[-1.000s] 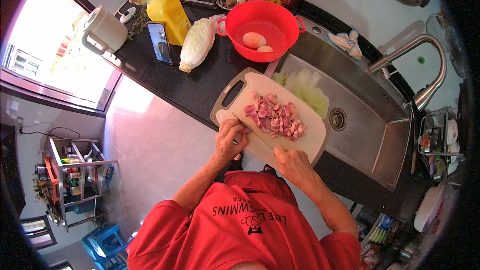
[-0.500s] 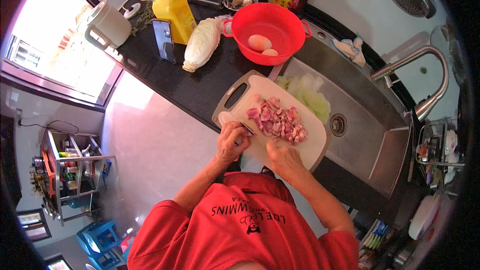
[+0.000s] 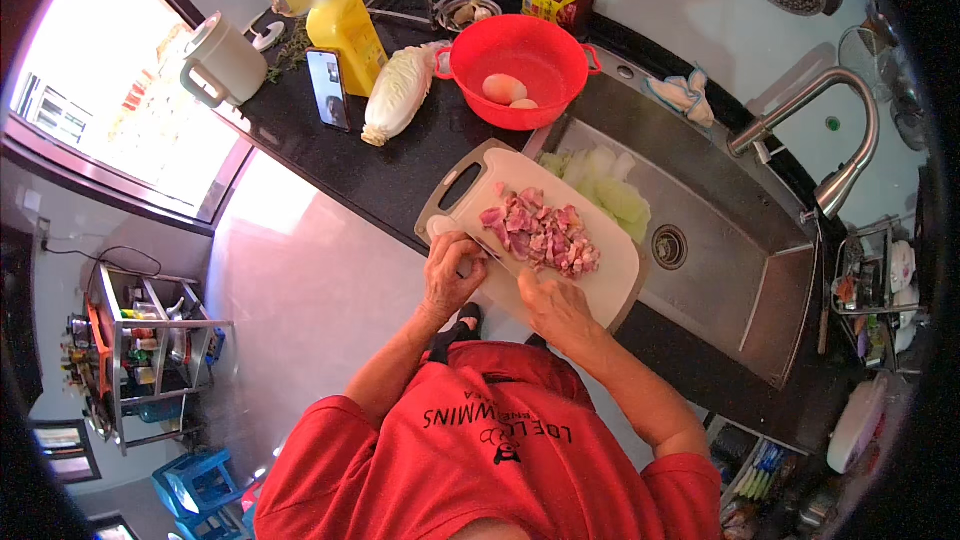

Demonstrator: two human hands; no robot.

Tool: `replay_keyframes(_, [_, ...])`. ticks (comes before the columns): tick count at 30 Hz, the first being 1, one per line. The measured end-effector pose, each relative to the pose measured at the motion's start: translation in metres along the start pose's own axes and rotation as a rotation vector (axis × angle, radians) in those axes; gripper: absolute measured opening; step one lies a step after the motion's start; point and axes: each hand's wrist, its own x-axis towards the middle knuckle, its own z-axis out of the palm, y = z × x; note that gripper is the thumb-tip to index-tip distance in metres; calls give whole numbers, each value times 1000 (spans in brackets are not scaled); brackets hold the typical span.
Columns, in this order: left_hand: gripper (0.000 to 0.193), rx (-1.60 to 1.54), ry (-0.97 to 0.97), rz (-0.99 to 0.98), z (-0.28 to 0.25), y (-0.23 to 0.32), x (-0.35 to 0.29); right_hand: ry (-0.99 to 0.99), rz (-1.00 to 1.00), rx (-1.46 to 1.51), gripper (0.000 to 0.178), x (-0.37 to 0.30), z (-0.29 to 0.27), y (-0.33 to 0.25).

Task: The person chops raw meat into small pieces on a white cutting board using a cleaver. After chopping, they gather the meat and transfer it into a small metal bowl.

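My right hand (image 3: 556,308) is closed around the handle of a knife, and the thin blade (image 3: 492,249) points up and left toward my other hand. My left hand (image 3: 452,274) is closed at the near left edge of the cutting board (image 3: 622,285), its fingertips by the blade. Whatever those fingers hold is hidden. A pale rounded shape shows beside them at the board's corner; I cannot tell what it is. Chopped pink raw meat (image 3: 541,230) lies heaped in the middle of the board, which reaches over the edge of the sink.
The steel sink (image 3: 735,285) holds pale green leaves (image 3: 607,180) beside the board, under a curved faucet (image 3: 850,155). Behind stand a red colander (image 3: 520,60) with two eggs (image 3: 505,89), a napa cabbage (image 3: 398,100), a propped phone (image 3: 328,90) and a yellow jug (image 3: 347,38).
The whole view has shifted slightly. Both hands stay close together at the board's near edge, the knife still in my right hand. The phone's screen shows a different picture.
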Motion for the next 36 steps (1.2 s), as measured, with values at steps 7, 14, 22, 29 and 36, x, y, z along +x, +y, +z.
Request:
replay_keyframes(7, [22,-52,-31,67,-2,-2,-1,-34,54,-59,12,-15,-8,2])
replay_keyframes(14, [23,-46,-36,109,-8,6,2,-76,152,38,12,8,9,21])
replay_keyframes(22, [26,-76,46,21,-1,1,-7,-27,186,100,15,-16,-23,12])
replay_keyframes(29, [28,18,0,106,-6,-4,-4,-87,182,15,17,-35,-23,-14])
replay_keyframes(36, [27,-4,-13,105,-10,1,2,-119,163,-59,6,-34,-13,-18])
